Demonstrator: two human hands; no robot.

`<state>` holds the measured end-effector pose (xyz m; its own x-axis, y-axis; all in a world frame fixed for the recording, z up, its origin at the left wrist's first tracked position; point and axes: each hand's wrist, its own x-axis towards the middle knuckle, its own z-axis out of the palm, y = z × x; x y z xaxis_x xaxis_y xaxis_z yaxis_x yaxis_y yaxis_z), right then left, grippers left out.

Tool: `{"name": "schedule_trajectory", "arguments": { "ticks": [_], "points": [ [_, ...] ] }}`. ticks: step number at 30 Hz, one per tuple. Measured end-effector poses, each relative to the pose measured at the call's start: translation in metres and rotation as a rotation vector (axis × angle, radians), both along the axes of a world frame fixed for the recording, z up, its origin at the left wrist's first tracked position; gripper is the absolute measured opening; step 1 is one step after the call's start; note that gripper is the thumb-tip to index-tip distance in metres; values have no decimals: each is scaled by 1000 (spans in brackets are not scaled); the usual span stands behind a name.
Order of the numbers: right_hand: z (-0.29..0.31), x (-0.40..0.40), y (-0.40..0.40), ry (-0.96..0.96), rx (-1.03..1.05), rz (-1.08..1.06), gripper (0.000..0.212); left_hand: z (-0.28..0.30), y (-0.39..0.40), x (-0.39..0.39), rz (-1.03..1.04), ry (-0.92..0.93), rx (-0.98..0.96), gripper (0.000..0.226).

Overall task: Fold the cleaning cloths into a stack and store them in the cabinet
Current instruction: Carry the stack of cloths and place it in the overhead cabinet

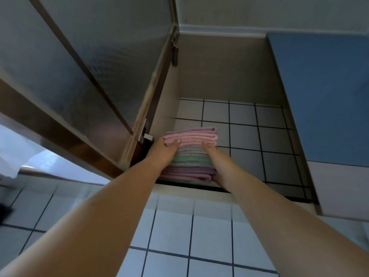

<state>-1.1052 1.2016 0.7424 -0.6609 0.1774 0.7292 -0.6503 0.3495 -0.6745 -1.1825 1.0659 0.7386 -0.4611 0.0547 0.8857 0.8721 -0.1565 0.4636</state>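
A stack of folded cleaning cloths (pixel 191 156), pink and purple with grey and green layers between, sits at the front left of the open cabinet's tiled floor (pixel 245 136). My left hand (pixel 162 149) grips the stack's left side, thumb over the top pink cloth. My right hand (pixel 214 162) holds the right side, its fingers curled against the cloth edges. Both forearms reach in from the bottom of the view. The stack's lower front edge lies at the cabinet's sill.
The cabinet door (pixel 95 76) with frosted glass stands open at the left, its hinge (pixel 146 137) close to my left hand. A blue closed door (pixel 323 96) borders the opening on the right. White tiled floor (pixel 199 236) lies in front.
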Motion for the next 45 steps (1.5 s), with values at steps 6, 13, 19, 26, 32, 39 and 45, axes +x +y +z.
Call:
{"name": "schedule_trajectory", "arguments": {
  "ticks": [6,13,19,26,32,39,45],
  "points": [
    [-8,4,4,-147,172,-145,14,-2,-4,-18,-12,-110,-186,50],
    [-13,27,9,-208,840,-599,26,-20,-12,-1,183,180,-392,37],
    [-13,28,-10,-217,936,-703,25,-57,-12,2,780,385,-513,47],
    [-13,22,-12,-216,908,-678,24,-54,-16,1,708,403,-581,47],
    [-12,10,8,37,910,-840,66,-62,-13,19,842,493,-653,51],
    [-4,-7,13,-93,1023,-852,48,-45,-1,22,803,323,-840,57],
    [11,1,14,-71,886,-853,39,-47,1,14,721,317,-809,50]
  ]
}}
